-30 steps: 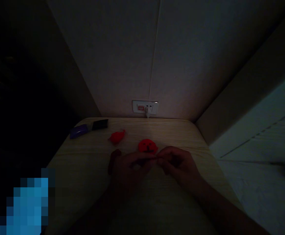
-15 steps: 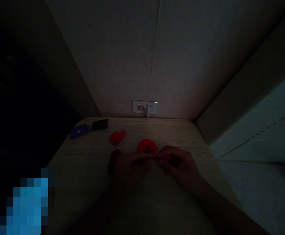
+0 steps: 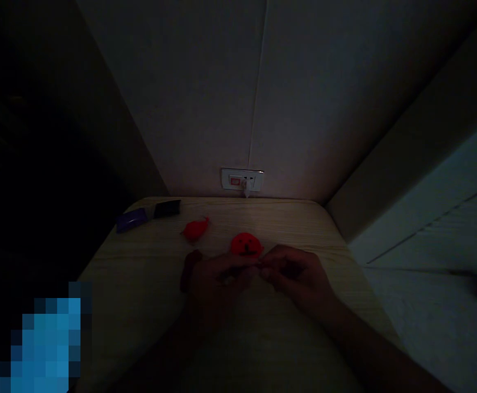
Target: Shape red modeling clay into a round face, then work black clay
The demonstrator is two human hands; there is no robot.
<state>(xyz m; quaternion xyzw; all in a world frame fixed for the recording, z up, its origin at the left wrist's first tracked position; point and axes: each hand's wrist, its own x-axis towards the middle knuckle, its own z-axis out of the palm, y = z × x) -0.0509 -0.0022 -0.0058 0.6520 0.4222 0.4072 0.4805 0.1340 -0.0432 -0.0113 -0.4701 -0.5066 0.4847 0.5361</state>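
Note:
My left hand (image 3: pixel 219 278) and my right hand (image 3: pixel 298 273) meet at their fingertips above the table's middle. Both are closed in a pinch around a tiny reddish piece (image 3: pixel 259 264), too small and dark to name. Just beyond the fingers lies a flat round red clay-like face (image 3: pixel 245 244) with dark eyes, nose and mouth; its lower edge is partly hidden by my hands. A dark red lump (image 3: pixel 189 267) rests against the outer side of my left hand, partly covered by it. Farther back sits a bright red wrapped lump (image 3: pixel 195 230) with a twisted end.
A purple packet (image 3: pixel 131 220) and a black packet (image 3: pixel 167 209) lie at the back left of the wooden table (image 3: pixel 295 218). Behind it, the wall carries a socket plate (image 3: pixel 227 179) with a plug in it. A pale panel (image 3: pixel 439 202) stands at right. The light is dim.
My right hand has shifted very slightly, its fingertips still against those of my left. The things on the table lie as before.

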